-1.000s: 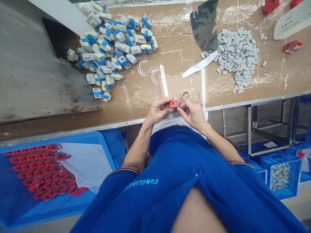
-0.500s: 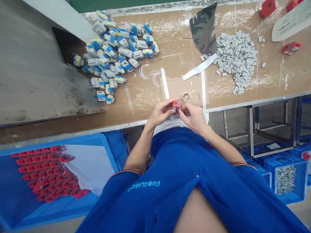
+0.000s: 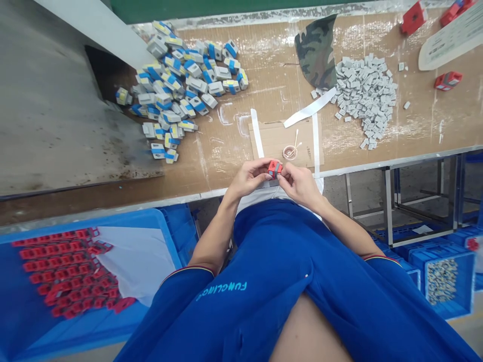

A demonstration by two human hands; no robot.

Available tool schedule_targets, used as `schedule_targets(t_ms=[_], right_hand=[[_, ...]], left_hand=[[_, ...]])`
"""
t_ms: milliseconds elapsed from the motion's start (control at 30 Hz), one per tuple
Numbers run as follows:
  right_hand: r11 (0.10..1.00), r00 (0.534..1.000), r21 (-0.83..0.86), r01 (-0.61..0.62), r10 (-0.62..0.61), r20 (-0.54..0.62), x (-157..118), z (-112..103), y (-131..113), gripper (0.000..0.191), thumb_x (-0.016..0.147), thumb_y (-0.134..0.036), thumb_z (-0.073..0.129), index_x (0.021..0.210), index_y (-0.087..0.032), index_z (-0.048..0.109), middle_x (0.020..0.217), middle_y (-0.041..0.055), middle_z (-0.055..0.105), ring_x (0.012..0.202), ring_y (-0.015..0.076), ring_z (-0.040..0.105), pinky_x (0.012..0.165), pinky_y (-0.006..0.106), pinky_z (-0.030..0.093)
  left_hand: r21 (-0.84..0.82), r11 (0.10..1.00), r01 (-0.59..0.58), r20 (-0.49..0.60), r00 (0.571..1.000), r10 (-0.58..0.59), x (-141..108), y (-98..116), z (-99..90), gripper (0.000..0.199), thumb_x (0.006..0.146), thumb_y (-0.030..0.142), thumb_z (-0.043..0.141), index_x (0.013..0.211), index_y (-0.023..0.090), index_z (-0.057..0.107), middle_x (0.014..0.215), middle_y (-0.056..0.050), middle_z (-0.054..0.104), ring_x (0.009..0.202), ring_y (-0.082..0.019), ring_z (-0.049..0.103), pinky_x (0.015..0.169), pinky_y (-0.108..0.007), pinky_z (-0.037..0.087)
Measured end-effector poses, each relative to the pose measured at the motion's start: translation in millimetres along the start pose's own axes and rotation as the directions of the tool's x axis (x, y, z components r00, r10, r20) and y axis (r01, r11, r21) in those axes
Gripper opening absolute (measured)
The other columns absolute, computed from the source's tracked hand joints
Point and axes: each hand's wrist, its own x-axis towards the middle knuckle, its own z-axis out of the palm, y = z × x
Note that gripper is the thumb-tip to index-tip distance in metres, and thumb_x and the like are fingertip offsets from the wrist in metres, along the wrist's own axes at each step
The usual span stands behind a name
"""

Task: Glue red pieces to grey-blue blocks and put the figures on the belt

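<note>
Red block tilted more than before, pinched by left hand, right hand pinching its edge

Brown workbench; on it blue-banded blocks, small grey pieces, camouflage cloth, cardboard.
</note>
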Motion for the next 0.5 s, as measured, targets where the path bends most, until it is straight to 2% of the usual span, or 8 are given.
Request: schedule_targets(t_ms=[167,367,500], right_hand=[[1.0,1.0,0.011,0.027,-0.027,-0.002,-3.0,3.2,3.5,0.022,0.097,-0.032,0.056,0.078,-0.028,0.048,0.06,-0.0039,0.057,0.052,0.0159,0.051,0.061,0.028,0.039],[0.997,0.998,0.07,0.024,-0.02,-0.053,-11.4,4.3,4.0,0.021,0.099,-0.034,0.058,0.079,-0.026,0.058,0.067,-0.0003,0.067,0.058,0.0169,0.059,0.06,0.027,0.043],[0.992,0.996,0.103,0.07,-0.064,-0.065,-11.5,-0.8,1.7,0.026,0.105,-0.037,0.056,0.086,-0.024,0.068,0.069,0.0007,0.074,0.054,0.016,0.061,0.058,0.027,0.046]], left_hand=[[0.026,1.0,0.017,0.007,1.0,-0.017,-1.7,-0.8,-2.0,0.052,0.084,0.042,0.092,0.128,0.016,0.081,0.12,-0.015,0.084,0.108,-0.029,0.082,0.095,-0.037,0.066],[0.103,0.994,-0.033,0.039,0.999,0.029,-1.2,6.5,-0.2,0.047,0.087,0.042,0.088,0.128,0.019,0.082,0.123,-0.016,0.083,0.11,-0.029,0.08,0.095,-0.038,0.066],[0.078,0.997,-0.029,0.012,1.0,0.028,-2.4,10.8,1.2,0.049,0.088,0.045,0.088,0.129,0.019,0.082,0.124,-0.017,0.081,0.112,-0.028,0.079,0.097,-0.037,0.064]])
